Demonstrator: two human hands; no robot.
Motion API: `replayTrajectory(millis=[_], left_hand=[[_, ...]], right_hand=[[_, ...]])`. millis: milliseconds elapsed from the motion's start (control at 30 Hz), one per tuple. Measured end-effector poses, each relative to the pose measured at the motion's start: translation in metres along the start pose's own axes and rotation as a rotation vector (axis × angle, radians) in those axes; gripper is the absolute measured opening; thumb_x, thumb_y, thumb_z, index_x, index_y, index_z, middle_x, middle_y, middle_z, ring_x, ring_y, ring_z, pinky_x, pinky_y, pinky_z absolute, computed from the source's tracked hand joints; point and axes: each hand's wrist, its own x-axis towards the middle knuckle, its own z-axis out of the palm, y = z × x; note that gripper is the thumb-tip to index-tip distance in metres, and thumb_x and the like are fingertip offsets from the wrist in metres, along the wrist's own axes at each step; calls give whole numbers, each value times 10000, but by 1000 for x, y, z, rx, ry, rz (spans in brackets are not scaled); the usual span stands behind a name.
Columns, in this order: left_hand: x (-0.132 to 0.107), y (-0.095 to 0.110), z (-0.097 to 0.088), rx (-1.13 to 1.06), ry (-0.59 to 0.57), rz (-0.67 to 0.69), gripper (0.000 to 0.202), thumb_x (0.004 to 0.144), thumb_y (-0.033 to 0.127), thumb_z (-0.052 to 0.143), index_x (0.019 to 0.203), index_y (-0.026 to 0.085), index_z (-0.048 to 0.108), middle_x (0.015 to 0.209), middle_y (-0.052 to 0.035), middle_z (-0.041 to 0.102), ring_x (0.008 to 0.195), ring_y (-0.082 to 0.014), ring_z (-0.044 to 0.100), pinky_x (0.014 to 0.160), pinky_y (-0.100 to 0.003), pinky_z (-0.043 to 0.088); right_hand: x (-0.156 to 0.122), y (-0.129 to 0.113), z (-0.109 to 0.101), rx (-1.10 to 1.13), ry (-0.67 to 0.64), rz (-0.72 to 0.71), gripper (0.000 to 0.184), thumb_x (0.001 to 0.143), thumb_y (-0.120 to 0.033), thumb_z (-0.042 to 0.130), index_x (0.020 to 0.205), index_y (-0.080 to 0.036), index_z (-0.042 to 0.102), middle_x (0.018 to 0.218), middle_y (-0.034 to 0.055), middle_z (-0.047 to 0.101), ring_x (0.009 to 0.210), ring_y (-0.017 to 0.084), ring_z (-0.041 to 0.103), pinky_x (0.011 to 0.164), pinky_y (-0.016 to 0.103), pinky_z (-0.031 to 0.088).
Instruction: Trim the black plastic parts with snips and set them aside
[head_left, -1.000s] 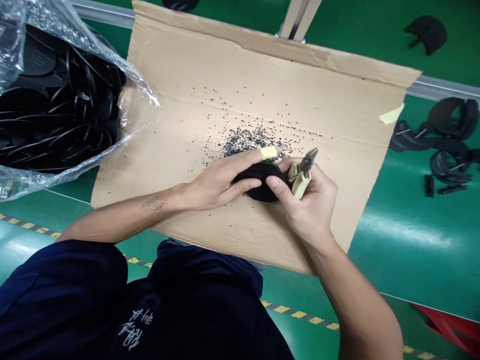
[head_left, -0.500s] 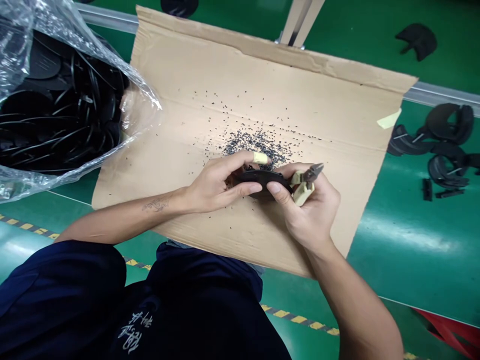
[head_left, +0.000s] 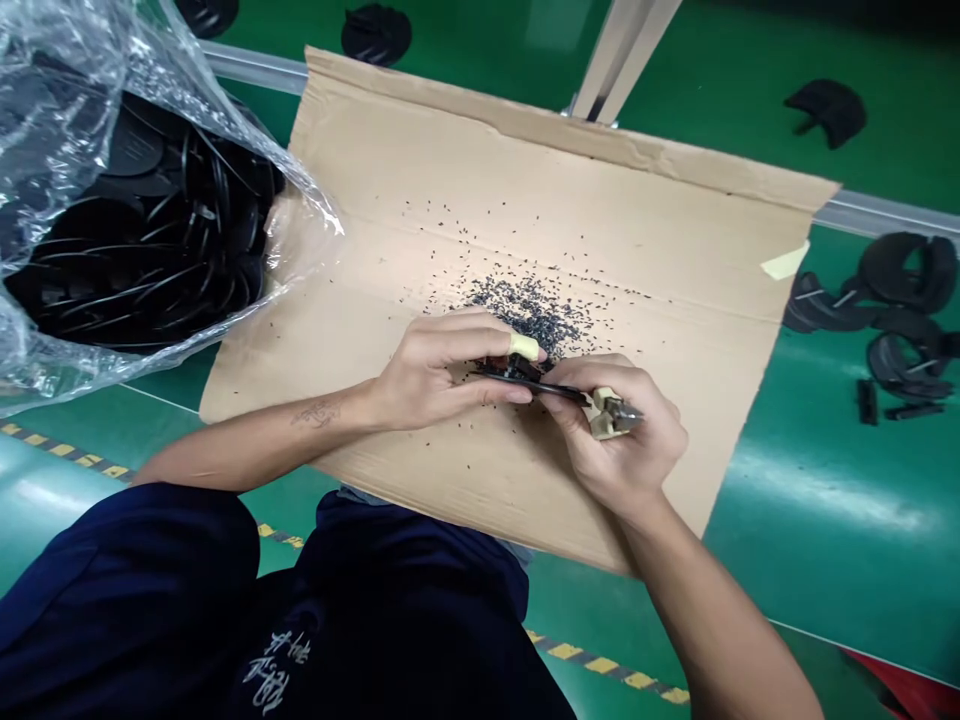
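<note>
Between my two hands, a thin black plastic part is held nearly edge-on above the cardboard. My left hand, with yellow tape round one fingertip, pinches its left side between thumb and fingers. My right hand grips the right end with thumb and forefinger. That same hand also keeps a pair of cutting pliers with pale yellow handles in its palm, the metal jaws pointing right. Just beyond the part lies a heap of tiny black plastic bits, partly hidden by my fingers.
A clear plastic bag full of black rounded parts stands at the left. The cardboard sheet covers the work area. More black curved parts lie on the green surface at the right, another at the upper right.
The black part has turned from showing its flat face to nearly edge-on. The pliers' jaws have swung down to point right. The whole view has shifted slightly.
</note>
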Motion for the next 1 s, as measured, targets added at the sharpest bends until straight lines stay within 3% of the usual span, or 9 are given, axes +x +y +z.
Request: replayTrajectory(millis=[233, 467, 633, 767, 1000], left_hand=[[-2, 1, -2, 58, 6, 104, 269, 909, 378, 732, 1080, 171, 738, 921, -70, 768, 835, -142, 706, 752, -297, 574], [-1, 8, -7, 131, -22, 113, 193, 964, 347, 666, 1068, 200, 734, 974, -61, 792, 856, -134, 741, 787, -296, 609], [-1, 12, -9, 197, -17, 134, 179, 928, 363, 714, 1001, 201, 731, 900, -33, 794, 788, -121, 735, 758, -267, 611], [-2, 14, -13, 237, -55, 150, 143, 974, 289, 648, 1067, 206, 719, 974, -50, 799, 869, -134, 751, 802, -284, 620], [0, 17, -17, 249, -118, 153, 147, 933, 308, 712, 1031, 201, 729, 935, -51, 798, 854, -139, 758, 792, -270, 615]], right_hand=[[-3, 5, 2, -30, -26, -59, 199, 873, -123, 707, 997, -255, 626, 928, 12, 736, 829, 184, 715, 734, 348, 586], [-3, 3, 2, -50, -39, -55, 219, 873, -98, 676, 1011, -260, 625, 958, 32, 744, 848, 192, 714, 736, 348, 588], [-4, 2, 2, -54, -61, -58, 233, 869, -84, 661, 1015, -261, 621, 940, 28, 740, 840, 189, 715, 722, 339, 585], [-4, 2, 1, -68, -60, -77, 238, 861, -70, 657, 1004, -257, 622, 955, 32, 739, 851, 184, 718, 718, 327, 589], [-4, 3, 1, -4, -102, -72, 184, 899, -105, 640, 1006, -252, 617, 945, 40, 737, 834, 181, 715, 694, 322, 592]])
